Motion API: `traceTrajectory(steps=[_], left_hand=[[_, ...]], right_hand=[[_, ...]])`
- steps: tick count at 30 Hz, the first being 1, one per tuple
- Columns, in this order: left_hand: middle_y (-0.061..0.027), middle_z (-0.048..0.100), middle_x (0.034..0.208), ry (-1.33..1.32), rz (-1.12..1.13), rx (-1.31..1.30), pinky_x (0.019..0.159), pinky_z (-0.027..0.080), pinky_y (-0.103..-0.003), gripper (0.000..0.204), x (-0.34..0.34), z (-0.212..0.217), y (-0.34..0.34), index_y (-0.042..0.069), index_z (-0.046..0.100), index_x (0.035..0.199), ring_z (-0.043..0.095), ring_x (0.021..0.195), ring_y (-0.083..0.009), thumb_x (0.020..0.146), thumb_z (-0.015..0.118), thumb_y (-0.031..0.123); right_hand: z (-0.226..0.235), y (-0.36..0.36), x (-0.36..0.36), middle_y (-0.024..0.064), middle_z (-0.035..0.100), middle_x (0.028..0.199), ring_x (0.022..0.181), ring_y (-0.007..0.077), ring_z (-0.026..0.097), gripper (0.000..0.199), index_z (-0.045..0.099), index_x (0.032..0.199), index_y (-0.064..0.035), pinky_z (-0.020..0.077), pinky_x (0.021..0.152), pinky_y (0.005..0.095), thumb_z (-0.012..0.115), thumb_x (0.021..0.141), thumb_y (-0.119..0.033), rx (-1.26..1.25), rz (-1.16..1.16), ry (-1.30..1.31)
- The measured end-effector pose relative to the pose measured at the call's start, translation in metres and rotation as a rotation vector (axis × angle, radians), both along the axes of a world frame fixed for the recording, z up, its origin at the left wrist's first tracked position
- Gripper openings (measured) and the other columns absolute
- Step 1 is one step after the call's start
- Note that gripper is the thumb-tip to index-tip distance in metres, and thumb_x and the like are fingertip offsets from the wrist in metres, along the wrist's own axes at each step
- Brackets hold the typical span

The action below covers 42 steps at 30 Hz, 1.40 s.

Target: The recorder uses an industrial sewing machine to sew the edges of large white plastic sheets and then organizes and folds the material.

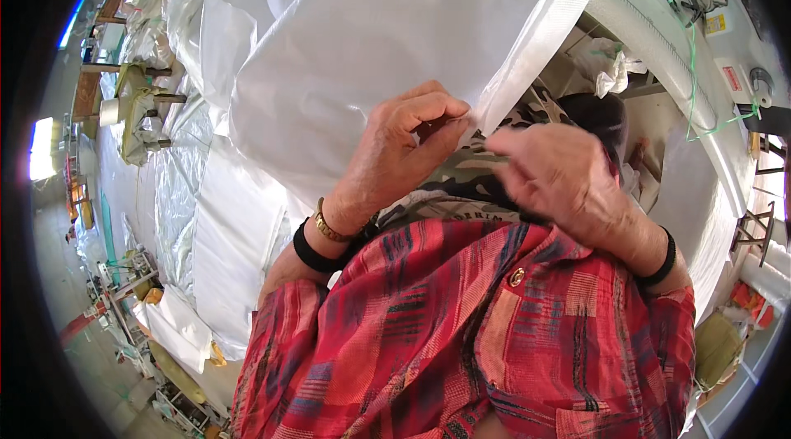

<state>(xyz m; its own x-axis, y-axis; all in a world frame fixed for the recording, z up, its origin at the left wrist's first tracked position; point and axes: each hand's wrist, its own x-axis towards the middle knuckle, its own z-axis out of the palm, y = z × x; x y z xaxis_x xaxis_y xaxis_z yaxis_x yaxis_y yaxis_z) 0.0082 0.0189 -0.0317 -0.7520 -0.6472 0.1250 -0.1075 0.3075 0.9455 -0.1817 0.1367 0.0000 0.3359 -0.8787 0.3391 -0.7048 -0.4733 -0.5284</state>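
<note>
A large white woven plastic sheet (354, 52) spreads across the far middle and drapes toward my lap, its folded edge narrowing to a corner between my hands. My left hand (408, 142) is closed in a pinch at that corner, thumb against the fingertips. Just right of it, my right hand (564, 179) is held with its fingers bent toward the corner. Motion blurs those fingers, so whether they grip anything cannot be made out. Camouflage trousers (470, 171) show beneath both hands.
At the right stands a pale machine (729, 52) with green thread (694, 85) hanging from it. A long white curved edge (659, 48) runs below it. More white sheeting (235, 249) is heaped on the left, near a wooden stand with spools (136, 114).
</note>
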Motion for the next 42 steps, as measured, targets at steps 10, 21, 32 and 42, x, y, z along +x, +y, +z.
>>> traceTrajectory(steps=[10,21,32,42], left_hand=[[-0.0141,0.058,0.076,-0.227,0.230,-0.246,0.057,0.045,-0.033,0.010,0.003,-0.002,0.000,-0.001,0.061,0.091,0.057,0.060,-0.0242,0.082,0.061,0.001],[-0.0033,0.056,0.077,0.059,0.016,0.159,0.060,0.041,-0.026,0.016,0.000,0.001,-0.006,-0.002,0.067,0.103,0.049,0.066,-0.0092,0.089,0.060,0.003],[-0.0011,0.062,0.089,0.043,-0.070,0.382,0.066,0.044,-0.023,0.030,-0.005,0.005,-0.002,-0.003,0.063,0.116,0.051,0.073,-0.0055,0.088,0.056,0.003],[-0.0021,0.064,0.104,0.237,-0.150,0.753,0.077,0.046,-0.020,0.028,-0.014,0.011,-0.004,-0.001,0.058,0.117,0.058,0.090,-0.0056,0.095,0.063,0.016]], right_hand=[[-0.006,-0.043,-0.022,0.0133,0.063,0.071,0.065,0.0329,0.064,0.034,0.054,0.116,-0.0010,0.0491,0.060,0.0416,0.059,0.082,-0.007,-0.005,-0.127,0.287],[0.023,-0.038,-0.015,0.0149,0.062,0.084,0.080,0.0355,0.064,0.017,0.056,0.095,-0.0017,0.0505,0.066,0.0422,0.058,0.078,-0.001,0.074,-0.059,0.229],[0.013,-0.043,-0.003,0.0131,0.062,0.083,0.079,0.0349,0.064,0.017,0.054,0.099,-0.0020,0.0515,0.066,0.0413,0.058,0.083,-0.003,0.094,-0.112,-0.050],[0.006,-0.044,0.011,0.0093,0.062,0.080,0.074,0.0309,0.066,0.037,0.045,0.114,-0.0053,0.0521,0.064,0.0375,0.059,0.080,0.001,-0.039,-0.123,-0.073]])
